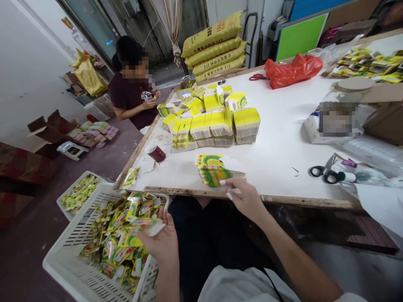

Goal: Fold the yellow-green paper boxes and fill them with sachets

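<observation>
My left hand (pixel 163 239), palm turned up, has a yellow-and-green printed carton (pixel 146 225) between thumb and fingers. The carton is blurred and lies over a white plastic crate (pixel 59 256) heaped with similar yellow-green packs (pixel 116 251). My right hand (pixel 245 199) is at the table's front edge, fingers bent and apart. White coverings show on some of its fingertips. Those fingertips reach the near right side of a small stack of flat yellow-green cartons (pixel 210 170); whether they grip one is hard to see.
On the white table (pixel 280 159) stand bundled yellow cartons (pixel 214 126), a dark red cup (pixel 156 153), black-handled scissors (pixel 324 174) and a red plastic bag (pixel 292 71). Another person (pixel 132 84) sits at the left side. A second basket (pixel 80 195) of packs is on the floor.
</observation>
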The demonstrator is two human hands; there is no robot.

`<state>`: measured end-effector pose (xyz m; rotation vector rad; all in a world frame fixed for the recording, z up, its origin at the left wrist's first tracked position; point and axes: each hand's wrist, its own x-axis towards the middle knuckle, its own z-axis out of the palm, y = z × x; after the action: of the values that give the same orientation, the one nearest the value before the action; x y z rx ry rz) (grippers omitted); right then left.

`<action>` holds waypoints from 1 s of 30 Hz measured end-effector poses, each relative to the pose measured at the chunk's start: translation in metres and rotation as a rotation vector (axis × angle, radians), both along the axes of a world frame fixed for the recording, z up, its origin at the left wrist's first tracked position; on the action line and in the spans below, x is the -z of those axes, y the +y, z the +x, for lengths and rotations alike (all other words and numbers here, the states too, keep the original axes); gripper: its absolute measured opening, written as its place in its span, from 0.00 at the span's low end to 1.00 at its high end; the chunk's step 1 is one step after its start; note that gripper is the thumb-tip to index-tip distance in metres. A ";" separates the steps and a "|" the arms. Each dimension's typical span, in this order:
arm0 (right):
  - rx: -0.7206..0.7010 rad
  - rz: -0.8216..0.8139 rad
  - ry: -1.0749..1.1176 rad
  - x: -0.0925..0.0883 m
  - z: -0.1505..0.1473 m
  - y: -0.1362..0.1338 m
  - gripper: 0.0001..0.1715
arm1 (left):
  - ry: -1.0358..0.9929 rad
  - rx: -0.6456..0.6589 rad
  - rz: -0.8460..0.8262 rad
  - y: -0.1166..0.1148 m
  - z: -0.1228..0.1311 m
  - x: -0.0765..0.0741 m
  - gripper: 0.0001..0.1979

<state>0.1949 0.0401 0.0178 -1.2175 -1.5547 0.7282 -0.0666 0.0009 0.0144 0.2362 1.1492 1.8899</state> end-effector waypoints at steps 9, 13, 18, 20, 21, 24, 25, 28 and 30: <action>0.263 -0.167 -0.395 -0.006 0.002 0.084 0.08 | -0.237 0.200 -0.312 0.000 0.027 0.021 0.11; 0.231 -0.196 -0.421 -0.004 0.002 0.089 0.12 | -0.210 0.247 -0.340 0.001 0.035 0.021 0.09; 0.206 -0.193 -0.381 -0.013 0.000 0.088 0.15 | -0.180 0.338 -0.327 -0.006 0.038 0.028 0.12; 0.214 -0.184 -0.352 -0.017 -0.002 0.081 0.14 | -0.147 0.378 -0.283 -0.010 0.040 0.033 0.14; 0.219 -0.178 -0.338 -0.019 -0.004 0.074 0.14 | -0.124 0.396 -0.245 -0.011 0.041 0.036 0.15; 0.169 -0.158 -0.276 -0.018 -0.016 0.043 0.14 | -0.039 0.439 -0.083 -0.011 0.046 0.038 0.22; 0.110 -0.159 -0.239 -0.015 -0.023 0.030 0.15 | -0.011 0.440 -0.010 -0.009 0.048 0.038 0.25; -0.202 -0.243 -0.036 0.000 -0.051 -0.009 0.17 | 0.035 0.431 0.161 -0.004 0.055 0.032 0.30; -0.322 -0.330 0.110 0.010 -0.069 -0.031 0.17 | 0.019 0.414 0.166 -0.001 0.059 0.024 0.28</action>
<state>0.1259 0.0095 0.0077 -1.1468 -1.5978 1.2822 -0.0073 -0.0001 -0.0096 0.5418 0.8750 1.6136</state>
